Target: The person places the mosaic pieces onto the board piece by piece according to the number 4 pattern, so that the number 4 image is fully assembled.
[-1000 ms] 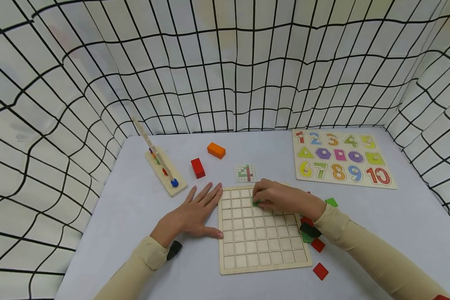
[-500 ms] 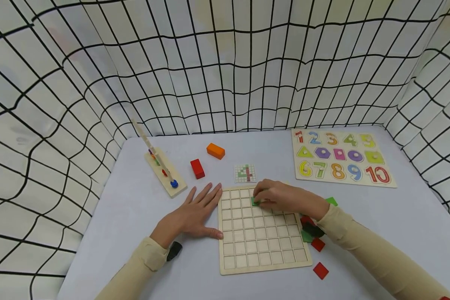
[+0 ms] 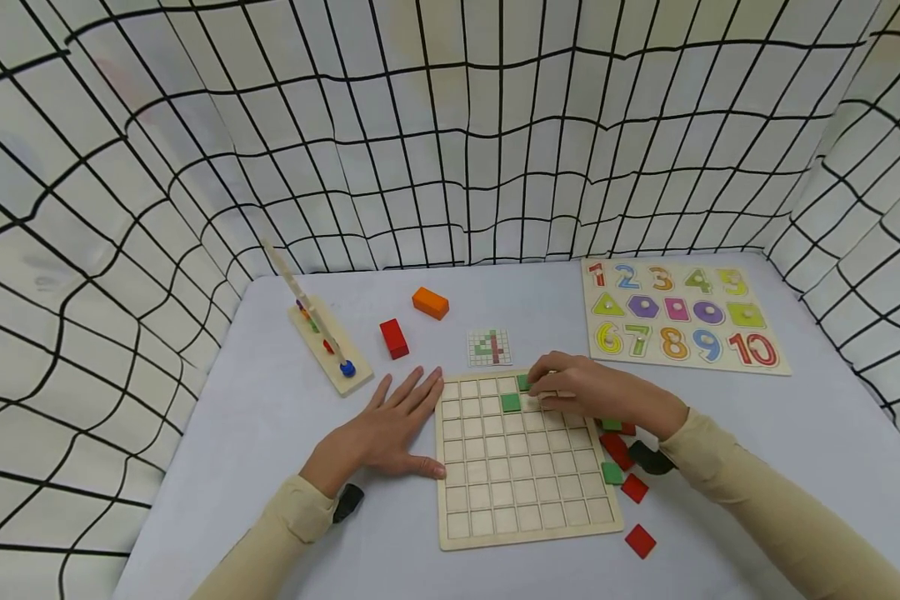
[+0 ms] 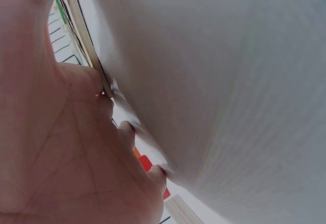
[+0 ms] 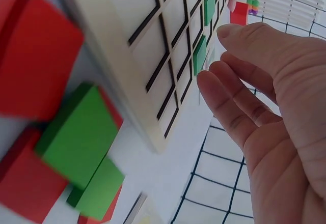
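Note:
A wooden grid board (image 3: 489,537) lies on the table before the person. The left hand (image 3: 378,437) rests flat at its left side with fingers spread and the thumb on the frame; in the left wrist view the palm (image 4: 76,132) shows beside the board's edge. Two green square tiles sit in the grid, a nearer tile (image 3: 511,402) and a tile (image 3: 523,382) in the top row. Over the top right part is the right hand (image 3: 592,387), fingertips right at the top-row tile. In the right wrist view its thumb and fingers (image 5: 219,94) stand apart.
Red and green tiles (image 5: 79,132) lie loose along the board's right side. A small pattern card (image 3: 488,347) is behind the board, with red (image 3: 394,338) and orange (image 3: 431,303) blocks left of it. A bead stand (image 3: 356,382) and a number puzzle (image 3: 690,362) flank these. Netting surrounds the table.
The right hand has moved a little to the right, off the nearer green tile, which now shows whole in its square. The top-row green tile has come into sight. The left hand is still.

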`<state>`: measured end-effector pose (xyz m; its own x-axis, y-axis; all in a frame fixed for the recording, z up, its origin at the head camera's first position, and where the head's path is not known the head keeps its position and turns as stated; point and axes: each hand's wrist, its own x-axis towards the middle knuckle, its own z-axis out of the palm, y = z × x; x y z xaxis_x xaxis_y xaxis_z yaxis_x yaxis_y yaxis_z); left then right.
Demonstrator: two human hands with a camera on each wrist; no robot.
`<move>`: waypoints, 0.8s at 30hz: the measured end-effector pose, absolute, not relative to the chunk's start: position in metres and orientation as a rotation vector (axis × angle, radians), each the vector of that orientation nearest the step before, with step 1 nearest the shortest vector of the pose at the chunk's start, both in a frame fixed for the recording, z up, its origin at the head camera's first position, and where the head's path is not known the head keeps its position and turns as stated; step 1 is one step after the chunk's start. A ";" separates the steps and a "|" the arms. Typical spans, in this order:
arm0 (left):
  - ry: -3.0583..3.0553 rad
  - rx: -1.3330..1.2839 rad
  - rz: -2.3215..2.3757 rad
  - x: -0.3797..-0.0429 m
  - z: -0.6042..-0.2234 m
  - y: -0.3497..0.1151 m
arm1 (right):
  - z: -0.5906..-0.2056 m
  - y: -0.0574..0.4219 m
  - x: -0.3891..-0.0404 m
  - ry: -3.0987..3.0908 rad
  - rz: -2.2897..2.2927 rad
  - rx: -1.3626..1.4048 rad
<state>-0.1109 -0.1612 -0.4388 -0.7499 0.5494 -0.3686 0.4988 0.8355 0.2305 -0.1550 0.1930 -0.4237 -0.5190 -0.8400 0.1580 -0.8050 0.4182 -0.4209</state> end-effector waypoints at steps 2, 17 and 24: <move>2.588 0.778 0.162 -0.111 -0.439 -0.161 | -0.424 0.197 -0.154 2.595 -0.681 -1.482; 2.597 0.788 0.174 -0.112 -0.442 -0.163 | -0.420 0.237 -0.142 2.689 -0.588 -1.293; 2.591 0.788 0.192 -0.111 -0.440 -0.162 | -0.423 0.251 -0.138 2.653 -0.625 -1.338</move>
<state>-0.1112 -0.1624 -0.4398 -0.7496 0.5585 -0.3553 0.5002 0.8295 0.2486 -0.1381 0.2511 -0.4233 -0.6074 -0.7894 0.0889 -0.7461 0.5286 -0.4049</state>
